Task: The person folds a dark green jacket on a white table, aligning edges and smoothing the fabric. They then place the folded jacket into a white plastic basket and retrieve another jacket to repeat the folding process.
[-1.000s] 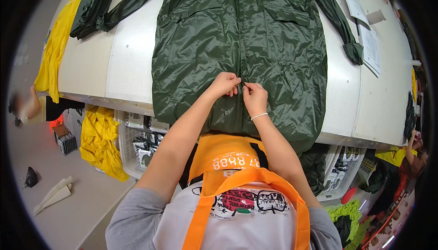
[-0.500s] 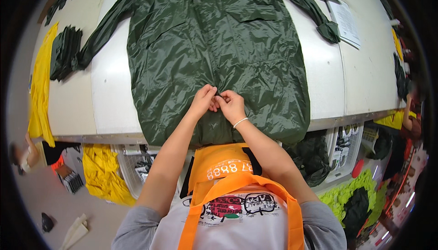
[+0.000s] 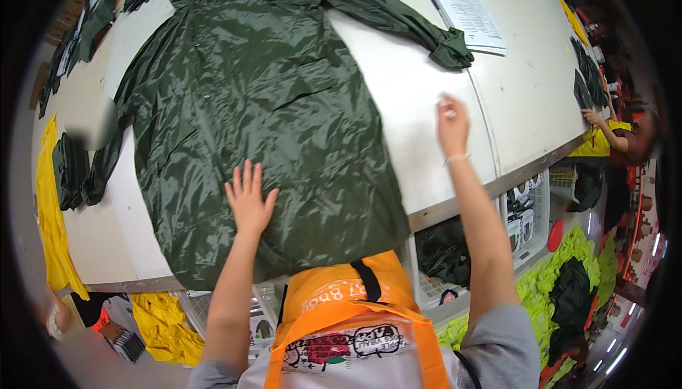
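Observation:
A dark green, shiny raincoat (image 3: 284, 112) lies spread on the white table (image 3: 405, 98), its sleeves reaching out to both sides. On its lower front my left hand (image 3: 250, 198) rests flat, fingers spread. My right hand (image 3: 455, 130) is raised over the bare tabletop to the right of the coat, clear of the fabric. Its fingers are curled together; a small pale spot shows at the fingertips, too small to name.
Printed sheets (image 3: 472, 19) lie beyond the right sleeve's cuff. A folded dark green stack (image 3: 69, 171) and a yellow garment (image 3: 53, 211) sit at the left. Below the table edge are white crates (image 3: 540, 222) and lime garments (image 3: 575, 254). Another person (image 3: 618, 137) works at the far right.
Both hands were pinched together at the coat's lower front. They have parted: the left lies flat on the coat, the right has swung out right. The view has turned, placing the coat further left.

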`<state>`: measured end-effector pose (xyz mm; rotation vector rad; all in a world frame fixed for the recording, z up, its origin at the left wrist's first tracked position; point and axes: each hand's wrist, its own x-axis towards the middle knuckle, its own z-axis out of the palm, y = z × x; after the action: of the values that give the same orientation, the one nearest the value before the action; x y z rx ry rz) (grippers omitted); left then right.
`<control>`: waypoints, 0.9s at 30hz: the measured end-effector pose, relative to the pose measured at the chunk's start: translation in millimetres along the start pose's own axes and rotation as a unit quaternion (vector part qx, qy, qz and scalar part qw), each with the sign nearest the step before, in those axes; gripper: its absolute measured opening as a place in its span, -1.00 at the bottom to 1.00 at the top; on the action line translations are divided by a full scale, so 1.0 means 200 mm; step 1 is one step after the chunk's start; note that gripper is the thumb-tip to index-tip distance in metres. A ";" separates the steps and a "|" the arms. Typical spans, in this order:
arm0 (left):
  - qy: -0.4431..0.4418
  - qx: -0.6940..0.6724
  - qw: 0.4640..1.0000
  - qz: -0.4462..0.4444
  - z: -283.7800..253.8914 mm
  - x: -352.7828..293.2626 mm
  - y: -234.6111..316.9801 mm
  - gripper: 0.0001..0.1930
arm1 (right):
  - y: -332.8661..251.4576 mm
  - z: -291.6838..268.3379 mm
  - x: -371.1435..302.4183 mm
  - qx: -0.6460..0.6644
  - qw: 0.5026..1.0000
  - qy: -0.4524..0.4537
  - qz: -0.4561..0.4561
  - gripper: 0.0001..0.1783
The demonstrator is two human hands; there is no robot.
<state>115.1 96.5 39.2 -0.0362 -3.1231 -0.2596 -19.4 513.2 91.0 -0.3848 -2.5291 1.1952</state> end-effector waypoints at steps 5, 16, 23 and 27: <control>-0.002 0.027 1.000 0.016 -0.01 0.01 0.02 -0.32 | 0.48 -0.08 0.79 -0.129 0.986 0.067 0.077 -0.11; -0.108 0.103 0.987 -0.059 -0.03 -0.01 0.14 -0.27 | -0.02 -0.16 0.52 0.024 0.880 -0.449 -0.152 -0.73; -0.113 0.092 0.989 -0.030 -0.06 0.10 0.20 -0.27 | 0.61 0.35 1.38 -0.118 0.938 -0.080 -0.315 -0.61; -0.114 0.093 0.988 -0.050 -0.03 -0.08 0.18 -0.27 | 0.55 0.48 1.25 -0.211 0.926 -0.148 -0.276 -0.78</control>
<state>131.4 129.9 50.7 0.1001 -3.3658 0.0406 -273.7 606.9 -10.4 0.4371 -2.8549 0.5212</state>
